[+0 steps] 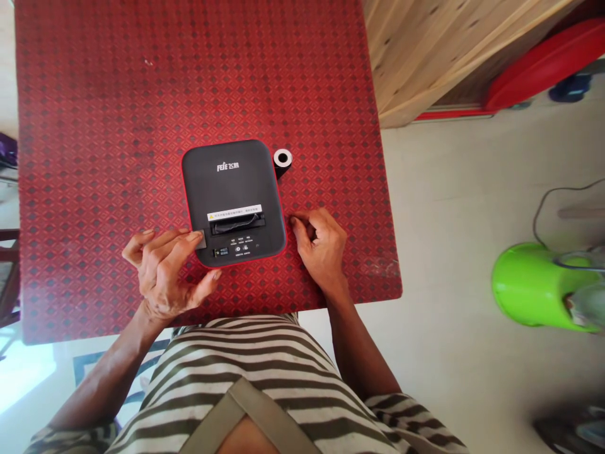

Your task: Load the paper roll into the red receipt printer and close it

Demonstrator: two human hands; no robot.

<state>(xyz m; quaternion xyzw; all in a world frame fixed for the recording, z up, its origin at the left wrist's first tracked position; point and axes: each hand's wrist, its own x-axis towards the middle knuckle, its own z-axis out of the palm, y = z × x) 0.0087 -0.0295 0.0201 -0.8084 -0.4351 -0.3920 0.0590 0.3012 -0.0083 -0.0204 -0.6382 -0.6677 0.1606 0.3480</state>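
A black box-shaped device with a red rim (234, 189), a slot and small buttons on its top, lies on a table under a red patterned cloth (118, 94). My left hand (165, 271) rests at its near left corner, fingers stretched out with the tips on a small grey tab there. My right hand (319, 246) lies on the cloth just right of the device, fingers curled in, a fingertip touching its near right edge. A small paper roll with a black core (282, 159) stands by the device's far right corner.
The table's right edge (385, 189) drops to a pale floor. A bright green object with a cable (534, 287) sits on the floor at right. Wooden boards (425, 50) and a red object (543, 63) lie at the far right. My striped clothing fills the bottom.
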